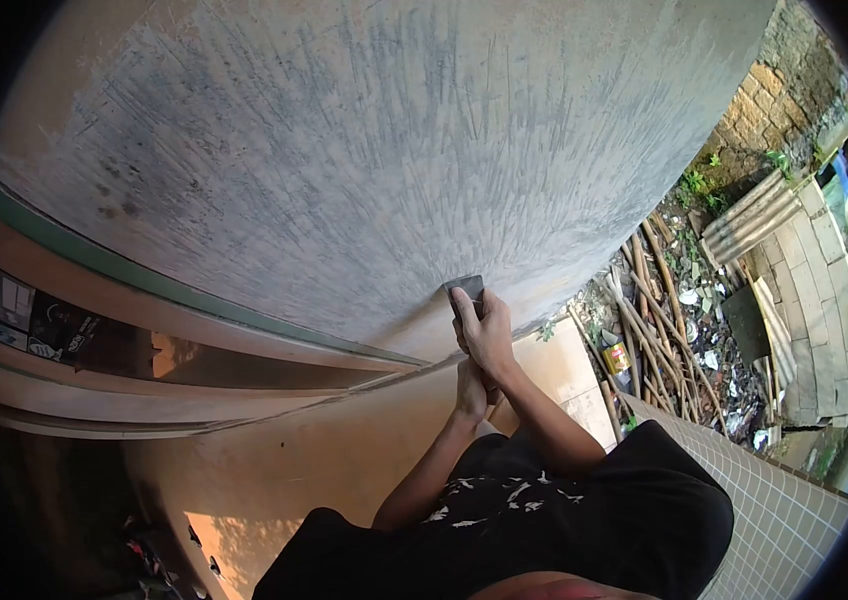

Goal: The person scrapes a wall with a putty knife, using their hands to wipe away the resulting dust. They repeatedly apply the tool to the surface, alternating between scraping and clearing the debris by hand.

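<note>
A dark, flat scraper (pixel 465 288) has its wide end against the streaked grey-white wall (pixel 374 150). My right hand (pixel 485 335) is closed on it, with the thumb laid along the flat face. Just below, my left hand (pixel 470 385) is closed at the lower end of the scraper, close against my right hand. The handle is mostly hidden by my fingers. Many short scratch marks fan out over the wall, and dark spots show at its left.
A green strip (pixel 144 270) edges the wall at the left, beside a recess with a dark printed box (pixel 64 325). To the right lie bamboo poles (pixel 654 320), rubble, a yellow container (pixel 616 357) and corrugated sheets (pixel 756 220). Tiling (pixel 744 500) runs along the lower right.
</note>
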Demonstrator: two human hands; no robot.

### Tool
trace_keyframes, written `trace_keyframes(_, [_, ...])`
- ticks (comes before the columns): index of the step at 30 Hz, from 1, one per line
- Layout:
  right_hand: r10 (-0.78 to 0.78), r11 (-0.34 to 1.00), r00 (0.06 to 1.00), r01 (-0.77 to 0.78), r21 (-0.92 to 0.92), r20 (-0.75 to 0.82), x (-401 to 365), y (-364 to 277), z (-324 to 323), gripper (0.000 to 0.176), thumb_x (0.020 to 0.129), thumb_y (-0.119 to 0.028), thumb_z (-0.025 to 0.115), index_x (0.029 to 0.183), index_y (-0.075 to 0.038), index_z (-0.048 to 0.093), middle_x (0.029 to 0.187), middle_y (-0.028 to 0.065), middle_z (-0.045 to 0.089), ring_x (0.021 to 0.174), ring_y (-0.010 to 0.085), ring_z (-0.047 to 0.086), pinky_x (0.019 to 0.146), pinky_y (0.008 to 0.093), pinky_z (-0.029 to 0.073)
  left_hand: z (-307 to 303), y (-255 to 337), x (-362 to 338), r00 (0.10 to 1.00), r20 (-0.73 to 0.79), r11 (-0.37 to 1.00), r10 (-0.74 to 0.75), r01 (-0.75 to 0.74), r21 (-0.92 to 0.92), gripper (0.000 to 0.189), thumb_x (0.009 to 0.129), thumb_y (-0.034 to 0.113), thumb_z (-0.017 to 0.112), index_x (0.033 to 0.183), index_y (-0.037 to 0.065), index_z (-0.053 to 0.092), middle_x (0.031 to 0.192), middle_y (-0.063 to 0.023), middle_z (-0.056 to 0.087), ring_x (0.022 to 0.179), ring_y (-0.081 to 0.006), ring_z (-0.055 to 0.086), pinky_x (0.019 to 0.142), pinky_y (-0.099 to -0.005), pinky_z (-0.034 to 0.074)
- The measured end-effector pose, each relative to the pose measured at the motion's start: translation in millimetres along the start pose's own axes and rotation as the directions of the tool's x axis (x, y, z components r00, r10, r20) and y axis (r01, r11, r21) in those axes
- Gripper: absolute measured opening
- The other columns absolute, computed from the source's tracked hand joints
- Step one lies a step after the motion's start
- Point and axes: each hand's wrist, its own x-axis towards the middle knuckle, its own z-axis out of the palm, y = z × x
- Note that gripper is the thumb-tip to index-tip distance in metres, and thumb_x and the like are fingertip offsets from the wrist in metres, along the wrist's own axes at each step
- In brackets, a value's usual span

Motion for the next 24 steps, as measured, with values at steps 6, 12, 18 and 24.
trace_keyframes(6, [-0.221, 0.956, 0.975, 0.213, 0.202, 0.015, 8.9, -95.1, 7.8, 0.029, 0.094, -0.019, 0.058, 0.072, -0.003, 0.046, 0.049, -0.0012, 0.046, 0.039, 0.0048, 0.039, 0.034, 0.0232, 0.027, 23.9, 81.1, 11.3, 0.953, 0.192, 0.972, 0.235, -0.230, -0.048, 0.040, 0.093, 0.027, 0.041, 0.057, 0.008, 0.044, 0.047, 0.0030, 0.039, 0.036, -0.0056, 0.033, 0.033, -0.0252, 0.020])
trace_keyframes(12, [0.192, 0.970, 0.981, -0.192, 0.147, 0.011, 1.7, 51.3, -26.9, 0.030, 0.093, -0.024, 0.058, 0.074, -0.004, 0.046, 0.050, 0.0009, 0.046, 0.035, 0.0082, 0.040, 0.032, 0.0244, 0.031, 1.7, -21.0, -4.3, 0.959, 0.031, 0.956, -0.283, 0.285, -0.068, 0.049, 0.094, 0.052, 0.040, 0.060, 0.016, 0.039, 0.048, 0.0064, 0.030, 0.035, -0.0057, 0.026, 0.033, -0.0239, 0.016])
trace_keyframes(18, [0.305, 0.936, 0.950, -0.313, 0.160, 0.073, 3.3, 69.7, -46.5, 0.028, 0.097, -0.028, 0.049, 0.087, -0.003, 0.043, 0.056, 0.0069, 0.052, 0.036, 0.0133, 0.047, 0.033, 0.0277, 0.038, 6.1, -27.0, -12.0, 0.886, 0.109, 0.872, -0.450, 0.462, -0.160, 0.052, 0.092, 0.061, 0.038, 0.068, 0.014, 0.039, 0.050, 0.0040, 0.032, 0.033, -0.0063, 0.025, 0.032, -0.0225, 0.014])
trace_keyframes(24, [0.087, 0.937, 0.963, -0.165, 0.308, 0.254, -29.6, -1.1, -56.0, 0.025, 0.100, -0.029, 0.043, 0.098, -0.005, 0.039, 0.061, 0.0092, 0.055, 0.041, 0.0152, 0.052, 0.037, 0.0269, 0.041, 19.6, -1.6, -33.8, 0.951, 0.223, 0.971, -0.216, 0.234, -0.059, 0.052, 0.093, 0.061, 0.036, 0.076, 0.012, 0.042, 0.051, 0.0031, 0.034, 0.034, -0.0066, 0.026, 0.033, -0.0218, 0.017])
